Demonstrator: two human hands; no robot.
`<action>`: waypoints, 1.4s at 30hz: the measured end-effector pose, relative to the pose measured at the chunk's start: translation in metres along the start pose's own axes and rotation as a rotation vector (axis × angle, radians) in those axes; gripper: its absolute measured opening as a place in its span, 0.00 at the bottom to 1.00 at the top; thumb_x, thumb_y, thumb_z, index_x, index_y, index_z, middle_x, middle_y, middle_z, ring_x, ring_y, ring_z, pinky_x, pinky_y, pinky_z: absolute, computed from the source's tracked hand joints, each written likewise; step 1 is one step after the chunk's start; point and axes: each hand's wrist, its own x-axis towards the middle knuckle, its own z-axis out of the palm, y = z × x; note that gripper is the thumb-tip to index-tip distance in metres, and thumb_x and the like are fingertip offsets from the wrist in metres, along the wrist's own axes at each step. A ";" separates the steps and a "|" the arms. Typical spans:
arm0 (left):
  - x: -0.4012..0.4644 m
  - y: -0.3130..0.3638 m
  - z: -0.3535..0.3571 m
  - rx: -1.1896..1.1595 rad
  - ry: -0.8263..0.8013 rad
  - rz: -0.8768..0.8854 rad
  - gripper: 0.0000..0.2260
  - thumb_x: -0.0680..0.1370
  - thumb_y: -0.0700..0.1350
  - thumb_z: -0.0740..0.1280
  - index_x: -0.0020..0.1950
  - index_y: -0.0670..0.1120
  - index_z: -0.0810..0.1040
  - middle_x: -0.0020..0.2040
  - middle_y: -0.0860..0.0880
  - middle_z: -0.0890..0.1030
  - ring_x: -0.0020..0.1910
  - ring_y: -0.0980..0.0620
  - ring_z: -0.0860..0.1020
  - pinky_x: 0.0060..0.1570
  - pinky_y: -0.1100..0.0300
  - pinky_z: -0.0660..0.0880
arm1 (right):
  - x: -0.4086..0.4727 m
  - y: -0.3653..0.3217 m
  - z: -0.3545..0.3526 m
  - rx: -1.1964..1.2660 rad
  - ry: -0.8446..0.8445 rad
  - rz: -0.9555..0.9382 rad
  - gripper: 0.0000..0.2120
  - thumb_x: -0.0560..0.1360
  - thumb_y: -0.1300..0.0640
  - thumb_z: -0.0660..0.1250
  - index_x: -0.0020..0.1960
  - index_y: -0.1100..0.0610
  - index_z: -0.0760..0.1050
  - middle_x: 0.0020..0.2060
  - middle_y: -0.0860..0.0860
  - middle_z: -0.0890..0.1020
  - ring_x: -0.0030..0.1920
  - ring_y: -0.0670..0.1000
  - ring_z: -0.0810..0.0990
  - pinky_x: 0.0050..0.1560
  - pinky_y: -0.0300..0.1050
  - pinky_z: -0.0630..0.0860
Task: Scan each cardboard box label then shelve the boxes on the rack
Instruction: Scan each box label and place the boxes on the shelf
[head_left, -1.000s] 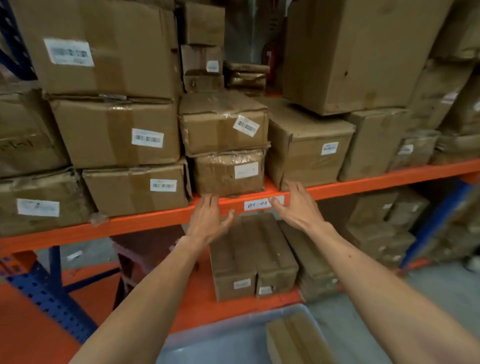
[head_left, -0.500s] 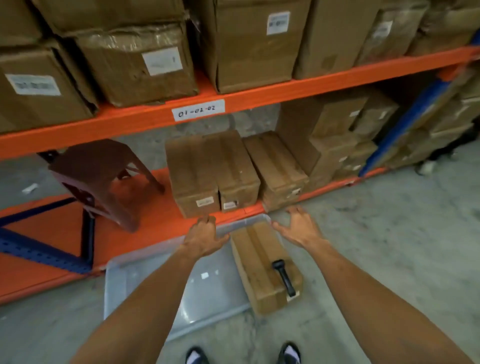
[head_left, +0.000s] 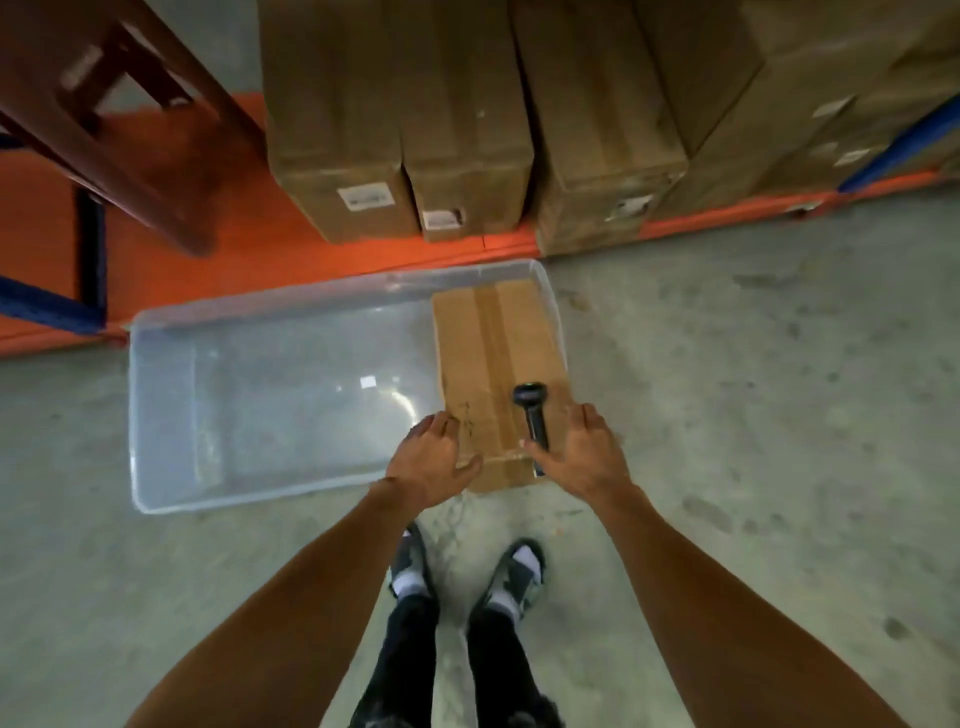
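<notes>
Cardboard box (head_left: 493, 364): centre frame, right end of clear plastic bin (head_left: 260, 395); barcode scanner (head_left: 534, 415) atop. I see left hand (head_left: 434, 457) and right hand (head_left: 582, 457) released, empty, reaching. Step: scanning; next, I judge, grasp scanner.

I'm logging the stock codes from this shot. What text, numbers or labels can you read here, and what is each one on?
No text here can be read.
White label on the left shelf box: print too blurred.
White label on the middle shelf box: too blurred.
Label on the right shelf box: angled and blurred.
Labels on the far right boxes: too small.
Small white tag in the clear bin: blank or too small to tell.
</notes>
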 end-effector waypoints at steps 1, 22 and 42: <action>0.013 -0.001 0.017 0.000 -0.001 0.012 0.31 0.79 0.61 0.62 0.74 0.40 0.68 0.71 0.42 0.72 0.69 0.43 0.70 0.69 0.52 0.66 | 0.012 0.008 0.015 0.009 0.004 0.008 0.41 0.75 0.37 0.74 0.75 0.63 0.68 0.66 0.63 0.75 0.66 0.66 0.75 0.62 0.55 0.74; 0.100 -0.046 0.152 0.069 0.096 0.240 0.25 0.82 0.57 0.60 0.69 0.38 0.72 0.69 0.40 0.71 0.69 0.40 0.70 0.52 0.44 0.82 | 0.128 0.046 0.112 0.625 0.199 0.171 0.28 0.77 0.53 0.73 0.74 0.45 0.67 0.53 0.50 0.85 0.52 0.53 0.86 0.54 0.51 0.83; 0.156 -0.008 0.045 0.101 0.514 0.440 0.19 0.66 0.41 0.81 0.51 0.48 0.77 0.49 0.48 0.78 0.48 0.44 0.78 0.28 0.58 0.65 | 0.070 0.013 0.048 1.080 0.665 0.029 0.31 0.76 0.63 0.73 0.75 0.44 0.69 0.62 0.52 0.83 0.58 0.59 0.84 0.57 0.64 0.83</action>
